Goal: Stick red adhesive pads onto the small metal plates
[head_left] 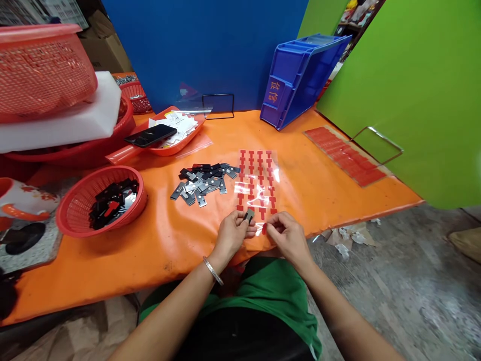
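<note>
Between the thumb and fingers of my left hand [232, 233] is a small flat metal piece [248, 215], grey with a dark part. My right hand [288, 236] pinches a small red sticker [264, 228] at the near end of a clear sheet. That sheet [277, 173] lies flat on the table and carries rows of red T-shaped stickers [260, 179]. Left of the sheet, a loose pile of similar grey and black metal pieces [205, 181] is spread out. My hands are close together but apart.
A red basket [63, 213] with black pieces stands at the left, near a mug [28, 200]. Behind it, a phone [151, 135] rests on a red scoop [175, 149] of paper slips. A blue bin [287, 82] stands at the back; a red sticker sheet [343, 154] lies right.
</note>
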